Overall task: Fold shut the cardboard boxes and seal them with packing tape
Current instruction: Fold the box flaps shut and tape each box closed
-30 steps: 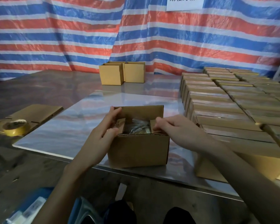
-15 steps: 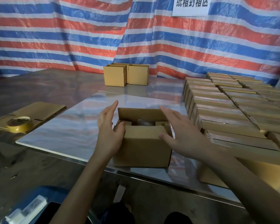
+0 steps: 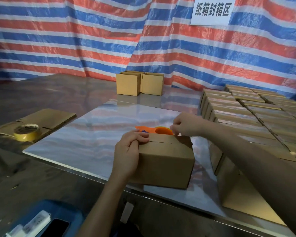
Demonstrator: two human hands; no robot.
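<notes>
Striped red and blue sheeting is hung behind a shiny surface (image 3: pixel 92 134). At the left, a spare tape roll (image 3: pixel 26 132) is kept on flat cardboard (image 3: pixel 46 117), out of the way. At the near middle, the box (image 3: pixel 164 161) is set with its flaps folded down. Its left end is gripped by the left hand (image 3: pixel 128 151), fingers (image 3: pixel 142 138) curled over the top, so the flaps are held shut. Just behind it, at an orange tape holder (image 3: pixel 162 130), the right hand (image 3: pixel 186 125) is pinched, likely on the tape end (image 3: pixel 175 134), ready for the slit. Closed boxes (image 3: pixel 246 113) are lined up at the right.
</notes>
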